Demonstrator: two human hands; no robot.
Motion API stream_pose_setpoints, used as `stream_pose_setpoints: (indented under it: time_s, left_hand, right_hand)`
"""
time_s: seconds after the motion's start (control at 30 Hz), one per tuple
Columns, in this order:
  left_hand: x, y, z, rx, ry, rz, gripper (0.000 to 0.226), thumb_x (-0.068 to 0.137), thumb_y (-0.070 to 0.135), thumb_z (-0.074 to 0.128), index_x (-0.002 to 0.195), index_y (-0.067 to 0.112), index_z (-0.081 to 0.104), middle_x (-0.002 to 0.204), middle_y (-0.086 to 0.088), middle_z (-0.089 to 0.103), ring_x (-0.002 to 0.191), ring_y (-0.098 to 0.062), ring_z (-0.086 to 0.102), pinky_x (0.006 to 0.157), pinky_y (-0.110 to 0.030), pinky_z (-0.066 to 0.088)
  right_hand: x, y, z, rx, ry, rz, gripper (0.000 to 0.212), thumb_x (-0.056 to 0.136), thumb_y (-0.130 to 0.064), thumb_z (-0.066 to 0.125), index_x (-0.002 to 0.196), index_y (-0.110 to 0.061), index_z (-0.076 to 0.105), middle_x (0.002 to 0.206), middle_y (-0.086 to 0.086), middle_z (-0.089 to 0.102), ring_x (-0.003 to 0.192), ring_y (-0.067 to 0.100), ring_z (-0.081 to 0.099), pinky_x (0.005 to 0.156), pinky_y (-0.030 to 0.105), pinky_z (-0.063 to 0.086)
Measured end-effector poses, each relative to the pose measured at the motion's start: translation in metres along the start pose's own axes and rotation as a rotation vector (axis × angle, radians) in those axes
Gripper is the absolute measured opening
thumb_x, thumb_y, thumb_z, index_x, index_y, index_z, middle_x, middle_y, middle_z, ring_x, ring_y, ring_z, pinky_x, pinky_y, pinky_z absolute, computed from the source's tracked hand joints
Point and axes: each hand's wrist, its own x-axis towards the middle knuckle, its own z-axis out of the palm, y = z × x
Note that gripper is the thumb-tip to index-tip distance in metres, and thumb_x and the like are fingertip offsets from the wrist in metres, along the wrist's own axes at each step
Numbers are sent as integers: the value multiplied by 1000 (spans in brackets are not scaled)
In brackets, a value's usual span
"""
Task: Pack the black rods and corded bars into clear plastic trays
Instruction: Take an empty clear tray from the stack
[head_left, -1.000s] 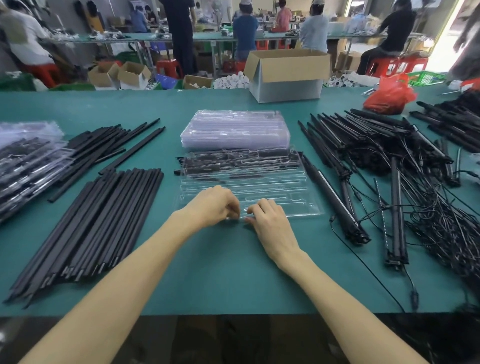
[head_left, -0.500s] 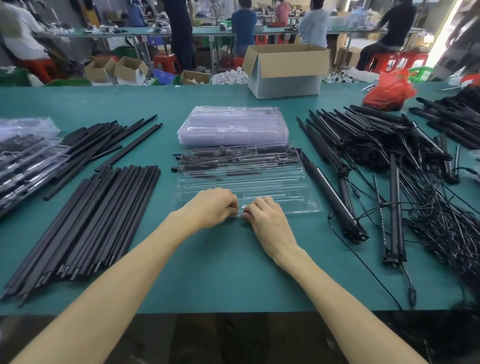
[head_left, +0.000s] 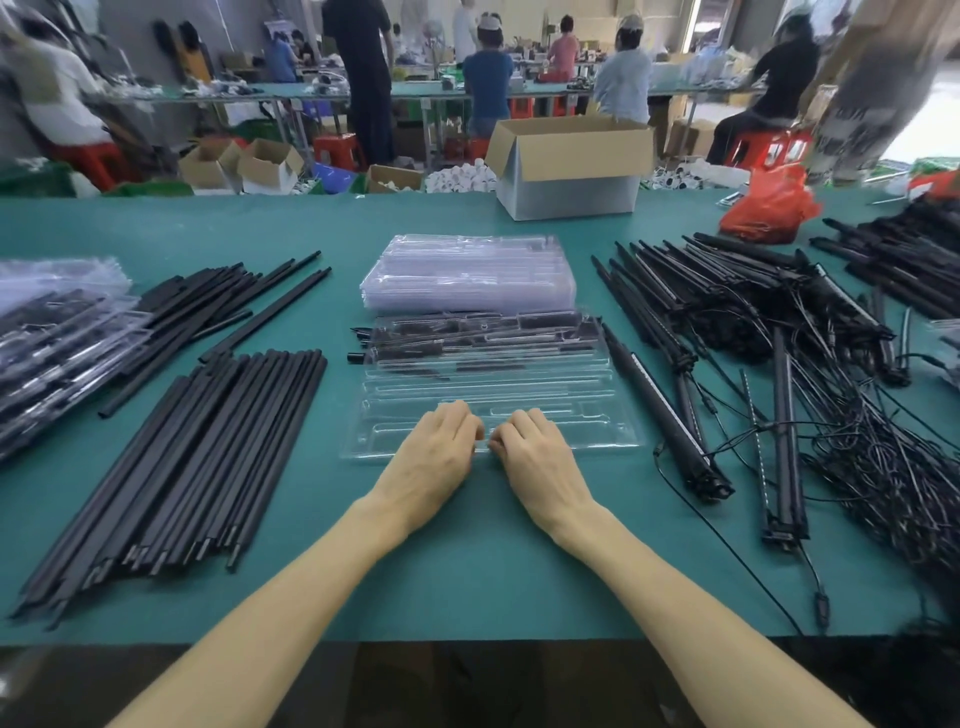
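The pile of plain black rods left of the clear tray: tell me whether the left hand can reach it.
Probably yes: the left hand holds the rim of the clear plastic tray, and only bare green table separates it from the black rods.

Both bare forearms reach forward and converge. The left hand (head_left: 434, 457) and right hand (head_left: 532, 460) sit knuckles-up, nearly touching, fingers curled onto the near rim of the clear tray (head_left: 597, 421).
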Motion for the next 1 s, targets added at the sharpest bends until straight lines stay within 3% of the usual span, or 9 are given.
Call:
stream_pose_setpoints:
  time_s: [0.2,0.27,0.4,0.57,0.73,0.87,1.0]
  left_hand:
    - [-5,12,-2,76,13,66,29,76,-10,65,97,11,64,87,-3,54,76,-21,54,67,-32,48]
    - [-11,14,1,63,44,38,27,81,-8,66,102,10,67,91,-3,59,81,-21,57,72,-33,51]
    - [-20,14,4,64,119,-8,25,90,1,66,113,10,69,101,-3,65,91,-23,62,81,-36,51]
    - [-25,16,3,65,138,-106,20,87,5,72,105,14,72,87,-2,62,79,-23,60,75,-34,50]
    - [-25,18,1,16,82,-142,3,87,9,71,89,11,69,83,-5,60,77,-26,57,72,-37,49]
    - [-24,19,0,-87,52,-195,5,93,10,63,94,7,67,95,-7,60,84,-26,56,80,-38,48]
    - [-22,21,-3,-140,4,-273,9,98,13,57,97,7,64,90,-8,61,83,-29,57,77,-43,50]
  right_hand:
    - [3,-5,-5,-76,-25,-17,25,74,3,80,73,-10,59,70,6,57,63,24,55,57,35,49]
    - [5,-6,-8,-24,-43,2,22,77,3,79,74,-8,60,72,7,59,65,27,58,58,36,50]
    - [11,-3,-8,104,-96,58,15,99,-14,59,89,-3,64,89,11,64,85,30,59,76,40,49]
    - [8,-5,-5,219,-161,91,18,102,-16,54,95,-3,63,98,11,62,95,29,55,86,41,45]
    - [25,-6,-19,286,-64,168,16,102,-16,55,93,-4,62,92,9,61,89,25,52,80,36,43]
    - [40,-3,-38,295,36,165,15,101,-17,57,94,-5,63,91,7,61,88,22,52,74,33,42]
    - [31,-8,-42,198,63,20,14,97,-12,63,89,-1,64,86,11,61,83,29,56,72,40,48]
